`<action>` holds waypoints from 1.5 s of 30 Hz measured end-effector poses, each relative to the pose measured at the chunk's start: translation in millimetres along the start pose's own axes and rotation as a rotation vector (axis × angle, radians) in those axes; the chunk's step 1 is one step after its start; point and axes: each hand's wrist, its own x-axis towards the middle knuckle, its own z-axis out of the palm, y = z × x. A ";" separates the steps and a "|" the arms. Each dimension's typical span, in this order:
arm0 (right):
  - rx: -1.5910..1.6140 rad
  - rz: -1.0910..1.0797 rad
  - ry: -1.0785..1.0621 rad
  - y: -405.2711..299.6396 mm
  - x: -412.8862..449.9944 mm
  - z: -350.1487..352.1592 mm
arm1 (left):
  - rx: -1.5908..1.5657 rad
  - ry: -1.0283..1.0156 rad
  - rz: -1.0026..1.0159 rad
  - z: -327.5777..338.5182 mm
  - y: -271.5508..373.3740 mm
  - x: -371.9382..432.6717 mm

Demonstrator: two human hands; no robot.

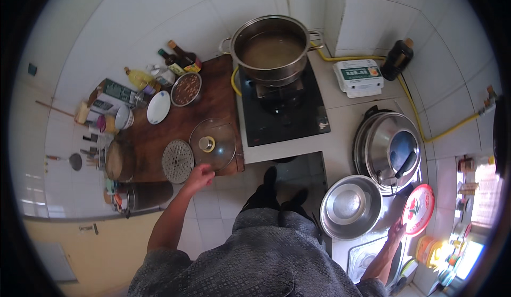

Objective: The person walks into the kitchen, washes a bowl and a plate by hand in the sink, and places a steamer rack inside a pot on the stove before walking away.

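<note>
My right hand [396, 230] grips the edge of a round white plate [415, 209] with a red rim and a floral print, tilted above the counter at the right. Beside it sits a wide stainless steel basin [331, 221]. My left hand [199, 178] holds nothing, its fingers loosely bent. It hovers by the wooden counter's front edge, near a glass pot lid [221, 137] with a knob and a round perforated steamer plate [178, 159]. Farther off, a large two-handled steel pot [275, 51] holding cloudy liquid stands on a black cooktop [285, 121].
A metal bowl of beans or nuts [186, 89], a white dish [159, 107] and several bottles [175, 63] line the counter's back left. An egg carton [359, 77] and a dark bottle [397, 59] stand back right. A domed steel lid [383, 145] covers a pan nearby. A yellow hose [417, 117] follows the wall.
</note>
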 end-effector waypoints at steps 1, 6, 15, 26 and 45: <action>-0.024 0.025 -0.015 1.1 -5.1 15.0 | 0.177 0.182 0.141 -3.0 -17.4 5.3; -0.171 0.086 0.134 6.0 -53.2 30.2 | 0.262 0.599 0.227 2.4 44.7 -7.9; -0.271 0.079 0.191 13.6 -112.3 8.2 | 0.560 0.635 0.381 -11.1 51.4 55.6; -0.506 -0.094 0.272 25.6 -216.6 31.7 | -0.873 1.003 -0.388 -95.6 -144.7 15.1; -0.706 -0.014 -0.280 153.9 -273.9 254.2 | 0.334 1.435 0.022 -248.8 -135.2 -150.8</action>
